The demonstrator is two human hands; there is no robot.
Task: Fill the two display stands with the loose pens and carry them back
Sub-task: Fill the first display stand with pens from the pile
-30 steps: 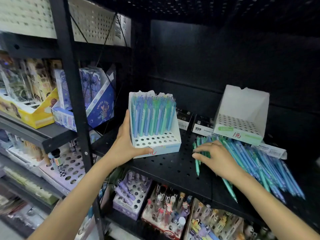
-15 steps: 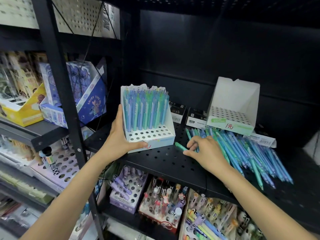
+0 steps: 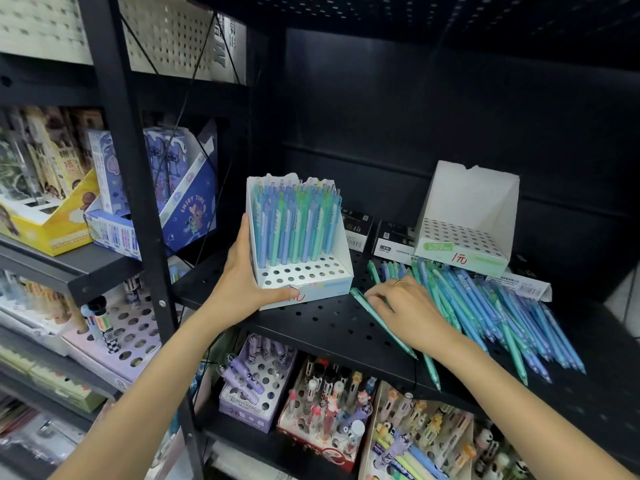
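Observation:
A white display stand [image 3: 311,285] stands on the black perforated shelf [image 3: 322,327], its back rows full of blue and green pens [image 3: 294,223] and its front holes bare. My left hand [image 3: 242,275] grips the stand's left side, thumb along the front. A second white stand [image 3: 464,237], with no pens in it, sits at the back right. Loose blue and green pens [image 3: 502,313] lie in a heap in front of it. My right hand [image 3: 405,306] lies over the heap's left edge, fingertips curled on a green pen [image 3: 363,299].
Small black boxes [image 3: 356,226] sit behind the stands. A black upright post [image 3: 138,202] runs down the left side. Below the shelf stand several trays of novelty pens [image 3: 322,403]. Shelves at the left hold yellow and blue boxes [image 3: 187,202].
My right hand has slid left along the heap and drawn one green pen out towards the filled stand. My left hand keeps its hold on the stand.

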